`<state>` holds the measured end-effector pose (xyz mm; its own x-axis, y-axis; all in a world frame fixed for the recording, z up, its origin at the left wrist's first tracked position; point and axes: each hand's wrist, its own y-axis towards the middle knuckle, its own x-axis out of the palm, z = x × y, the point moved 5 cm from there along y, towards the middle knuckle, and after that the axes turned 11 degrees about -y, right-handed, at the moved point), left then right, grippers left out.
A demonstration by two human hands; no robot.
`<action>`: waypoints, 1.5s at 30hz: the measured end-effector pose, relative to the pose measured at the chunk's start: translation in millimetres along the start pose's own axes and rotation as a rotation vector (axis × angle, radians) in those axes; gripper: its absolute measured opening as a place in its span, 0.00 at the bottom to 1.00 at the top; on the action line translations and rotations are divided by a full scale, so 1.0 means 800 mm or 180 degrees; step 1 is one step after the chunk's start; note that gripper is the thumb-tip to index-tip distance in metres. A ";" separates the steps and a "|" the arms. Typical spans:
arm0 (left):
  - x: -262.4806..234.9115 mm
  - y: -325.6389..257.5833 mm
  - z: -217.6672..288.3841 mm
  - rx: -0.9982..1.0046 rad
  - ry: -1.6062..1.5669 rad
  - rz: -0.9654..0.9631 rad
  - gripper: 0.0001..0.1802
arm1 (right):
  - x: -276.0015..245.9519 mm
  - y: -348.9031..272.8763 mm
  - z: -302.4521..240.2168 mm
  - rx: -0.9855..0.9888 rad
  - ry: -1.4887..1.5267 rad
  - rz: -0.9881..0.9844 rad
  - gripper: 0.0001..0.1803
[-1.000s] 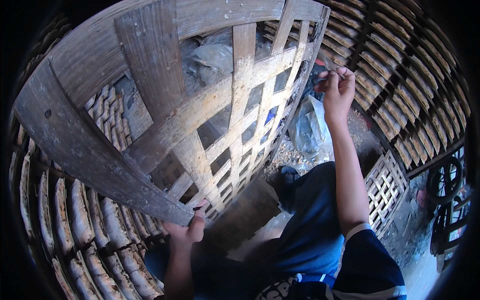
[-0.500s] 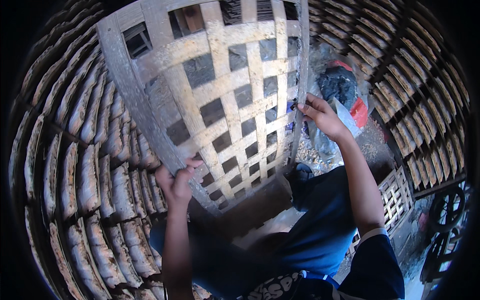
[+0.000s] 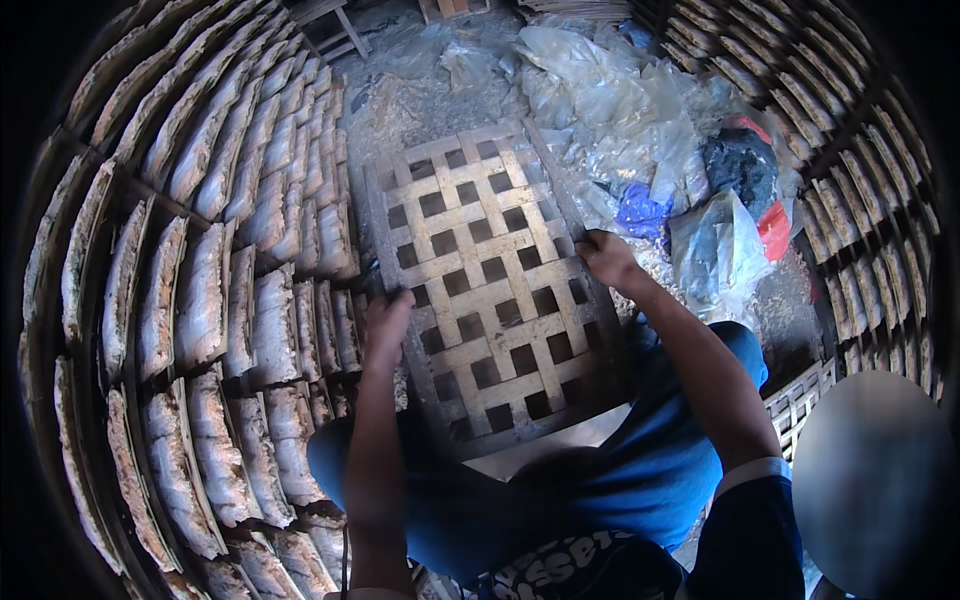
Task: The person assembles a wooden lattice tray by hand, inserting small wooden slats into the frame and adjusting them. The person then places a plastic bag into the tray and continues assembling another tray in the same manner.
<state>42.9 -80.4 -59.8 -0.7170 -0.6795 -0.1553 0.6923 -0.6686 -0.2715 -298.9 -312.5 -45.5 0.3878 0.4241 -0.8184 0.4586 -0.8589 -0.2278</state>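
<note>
Head view: square grey wooden lattice rack (image 3: 480, 290) lay flat over person's blue-clad knees, far end toward plastic sheets (image 3: 640, 100). Left hand (image 3: 385, 325) gripped left edge, right hand (image 3: 608, 258) clasped right edge. Rows of drying slabs (image 3: 210, 300) alongside left.

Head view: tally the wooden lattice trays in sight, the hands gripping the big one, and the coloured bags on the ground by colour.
Large wooden lattice tray: 1
Small lattice tray, at lower right: 1
Hands on the large tray, left hand and right hand: 2
Blue bag: 1
Red bag: 1
Black bag: 1
Total: 7
</note>
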 end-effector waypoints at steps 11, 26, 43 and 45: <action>-0.004 0.026 -0.026 0.0132 0.1641 0.0190 0.22 | 0.037 0.032 -0.019 -0.0187 -0.0458 -0.0112 0.27; 0.015 0.024 0.013 0.1204 0.2508 0.0287 0.15 | -0.067 0.033 -0.062 -0.0491 0.0386 0.0361 0.13; -0.235 0.036 0.103 0.2252 0.1830 0.0868 0.23 | -0.026 -0.124 0.478 0.2516 -0.0446 0.0995 0.29; -0.221 0.032 0.104 0.2549 0.1954 0.0373 0.22 | -0.005 -0.111 0.503 0.2717 -0.0586 0.0890 0.31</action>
<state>194.3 -2.6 40.0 -0.4026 -0.6319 -0.6623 0.4499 -0.7667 0.4580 -662.7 -353.3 -234.7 0.2286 0.1793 -0.9569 -0.4075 -0.8750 -0.2613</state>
